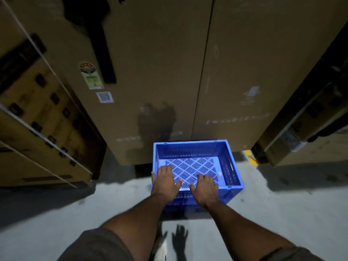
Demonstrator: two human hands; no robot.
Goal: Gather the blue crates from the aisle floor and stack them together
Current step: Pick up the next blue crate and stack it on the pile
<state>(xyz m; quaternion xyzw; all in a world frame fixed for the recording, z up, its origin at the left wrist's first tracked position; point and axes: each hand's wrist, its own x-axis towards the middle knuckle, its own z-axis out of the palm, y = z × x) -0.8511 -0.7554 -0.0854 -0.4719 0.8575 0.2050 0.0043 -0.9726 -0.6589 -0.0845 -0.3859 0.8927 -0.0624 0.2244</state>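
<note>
Floor [56,213]: pale grey concrete, scuffed, dim; hand shadows at 6 o'clock. Yellow mark [249,157] at 3 o'clock, by the base of the right-hand stack.

Crate [231,166]: blue, open-topped, slotted walls, lattice bottom; just below centre frame, upright on floor. Far wall close to cartons, contact not clear. Contents: nothing visible.

Left hand [165,182]: on near rim at crate's left corner, fingers spread and reaching over the rim into the crate, thumb outside the left wall. Grip not closed.

Right hand [206,189]: on near rim, right of left hand, fingers spread and curled over the edge. Hold not clear.

Cartons [160,81]: two tall brown boxes, 12 o'clock, seam between them; printed labels and square code sticker [104,97] at 10 o'clock.

Strapped boxes [43,119]: 9 o'clock, stacked, banded with pale straps.

Right stack [310,129]: 3 o'clock, brown boxes, dark edges, blurred label.

Sleeves [98,245]: dark, bottom corners.
</note>
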